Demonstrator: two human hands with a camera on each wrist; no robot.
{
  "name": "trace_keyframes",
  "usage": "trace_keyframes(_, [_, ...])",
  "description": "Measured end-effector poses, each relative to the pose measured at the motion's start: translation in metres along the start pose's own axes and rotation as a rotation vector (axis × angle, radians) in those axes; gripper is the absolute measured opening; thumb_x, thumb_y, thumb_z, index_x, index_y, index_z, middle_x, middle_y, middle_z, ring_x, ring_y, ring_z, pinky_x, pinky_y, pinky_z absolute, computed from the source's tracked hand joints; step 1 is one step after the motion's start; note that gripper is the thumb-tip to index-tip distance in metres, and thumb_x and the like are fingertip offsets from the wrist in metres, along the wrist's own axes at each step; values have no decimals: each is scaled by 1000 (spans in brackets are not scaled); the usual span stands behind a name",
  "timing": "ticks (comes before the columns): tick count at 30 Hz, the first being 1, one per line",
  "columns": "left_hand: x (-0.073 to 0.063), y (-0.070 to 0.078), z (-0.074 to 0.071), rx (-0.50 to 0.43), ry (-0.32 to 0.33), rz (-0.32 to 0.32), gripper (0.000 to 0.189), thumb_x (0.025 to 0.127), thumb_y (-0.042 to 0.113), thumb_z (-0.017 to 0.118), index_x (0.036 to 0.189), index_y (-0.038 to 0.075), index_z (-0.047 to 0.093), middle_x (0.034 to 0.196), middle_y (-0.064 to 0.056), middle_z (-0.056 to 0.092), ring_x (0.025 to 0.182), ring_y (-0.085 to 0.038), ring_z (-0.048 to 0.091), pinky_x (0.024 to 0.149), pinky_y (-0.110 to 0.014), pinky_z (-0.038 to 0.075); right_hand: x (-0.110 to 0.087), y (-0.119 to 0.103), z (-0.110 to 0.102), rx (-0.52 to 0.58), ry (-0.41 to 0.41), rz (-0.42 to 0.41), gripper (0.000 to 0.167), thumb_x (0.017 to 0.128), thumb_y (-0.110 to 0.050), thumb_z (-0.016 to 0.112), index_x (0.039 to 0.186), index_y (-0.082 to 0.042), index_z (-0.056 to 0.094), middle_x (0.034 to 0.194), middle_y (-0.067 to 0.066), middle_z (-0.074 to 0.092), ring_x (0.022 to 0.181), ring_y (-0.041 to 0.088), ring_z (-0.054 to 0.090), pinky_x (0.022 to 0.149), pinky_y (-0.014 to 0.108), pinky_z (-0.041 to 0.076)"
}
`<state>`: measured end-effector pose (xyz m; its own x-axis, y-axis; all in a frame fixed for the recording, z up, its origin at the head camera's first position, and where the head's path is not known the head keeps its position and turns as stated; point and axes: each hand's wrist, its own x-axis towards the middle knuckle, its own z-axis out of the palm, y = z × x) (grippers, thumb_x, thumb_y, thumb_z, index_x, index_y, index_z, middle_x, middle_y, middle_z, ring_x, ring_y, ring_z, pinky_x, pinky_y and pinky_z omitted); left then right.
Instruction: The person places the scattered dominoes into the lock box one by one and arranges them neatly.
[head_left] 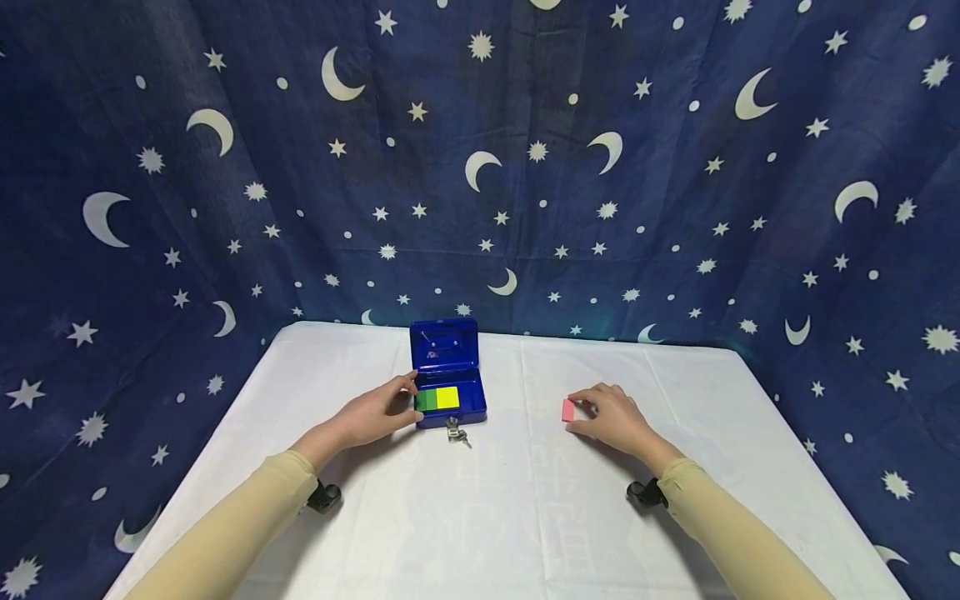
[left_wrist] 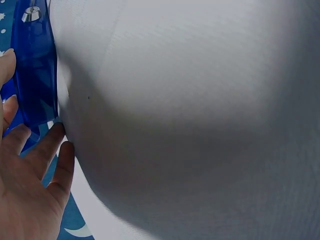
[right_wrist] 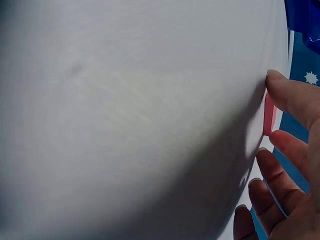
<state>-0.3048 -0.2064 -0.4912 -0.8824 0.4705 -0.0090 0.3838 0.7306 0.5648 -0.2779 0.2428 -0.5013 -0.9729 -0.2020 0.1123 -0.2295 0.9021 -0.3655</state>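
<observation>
A small blue metal cash box (head_left: 471,392) stands at the back of the table with its lid (head_left: 445,346) raised. Inside it, on the left, lie green blocks (head_left: 426,400) beside yellow blocks (head_left: 447,397). My left hand (head_left: 378,408) grips the box's left side, thumb at the front corner and index finger toward the back. The left wrist view shows the box wall (left_wrist: 37,75) by these fingers. To the right of the box, my right hand (head_left: 611,418) pinches a pink block (head_left: 567,411) between thumb and index finger, at the table surface.
A lock with keys (head_left: 456,432) hangs at the box's front. White cloth (head_left: 495,517) covers the table. A dark blue curtain (head_left: 525,200) with moons and stars surrounds its back and sides. Each wrist carries a black camera (head_left: 325,497).
</observation>
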Motion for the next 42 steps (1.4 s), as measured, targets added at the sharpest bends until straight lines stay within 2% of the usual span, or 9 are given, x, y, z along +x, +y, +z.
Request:
trace_keyframes(11, [1,-1,1,-5,-2,-6,49,96,53,65,132,21,53,166,3,27,144,-28,41,109,-57,38,-7,1,1,70,46,8,52,81,-40,85,123,-12,73,109,6,64,95,24,51,81,42,42])
trace_keyframes(27, [0,0,0,-7,1,7,49,97,53,65,132,20,53,166,4,27,145,-27,40,109,-56,38,-5,0,1,112,21,50,51,81,-37,85,122,-10,72,96,4,60,89,22,48,75,40,38])
trace_keyframes(42, [0,-2,1,-6,1,0,50,96,54,63,132,21,53,166,3,27,145,-29,39,110,-58,37,-3,4,4,115,14,68,52,81,-40,84,122,-12,71,99,3,61,93,23,50,79,43,40])
